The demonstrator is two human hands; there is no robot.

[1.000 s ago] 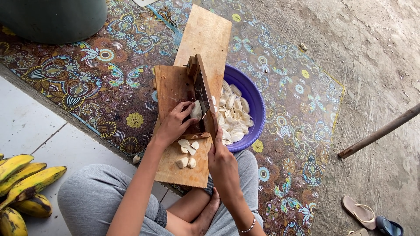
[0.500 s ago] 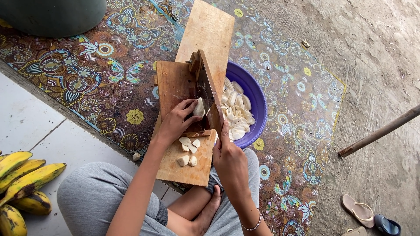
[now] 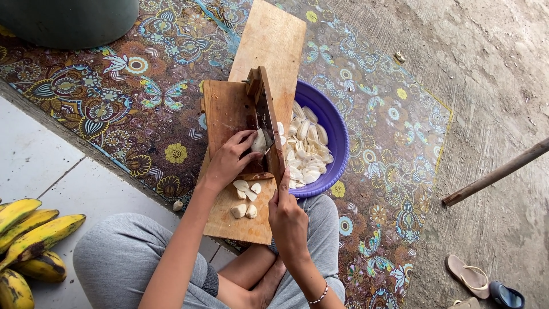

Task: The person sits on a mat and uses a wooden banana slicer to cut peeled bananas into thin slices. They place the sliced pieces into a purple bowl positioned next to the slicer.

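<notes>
I sit cross-legged over a wooden cutting board (image 3: pixel 229 114) with a hinged blade (image 3: pixel 269 123) mounted along its right side. My left hand (image 3: pixel 229 160) presses a peeled pale banana piece (image 3: pixel 260 140) against the blade. My right hand (image 3: pixel 287 214) grips the blade's handle at the near end. A few cut chunks (image 3: pixel 245 197) lie on the board near me. A blue bowl (image 3: pixel 337 134) to the right of the blade holds several pale slices (image 3: pixel 306 149).
A longer wooden plank (image 3: pixel 271 37) lies under the board on a patterned mat (image 3: pixel 114 97). Unpeeled yellow bananas (image 3: pixel 28 240) lie at lower left on tile. A dark tub (image 3: pixel 68 20) stands top left, a wooden stick (image 3: pixel 497 171) and sandals (image 3: pixel 474 277) on concrete at right.
The view has shifted slightly. My hands stay at the blade, the left one still feeding the banana piece. Otherwise little has visibly changed.
</notes>
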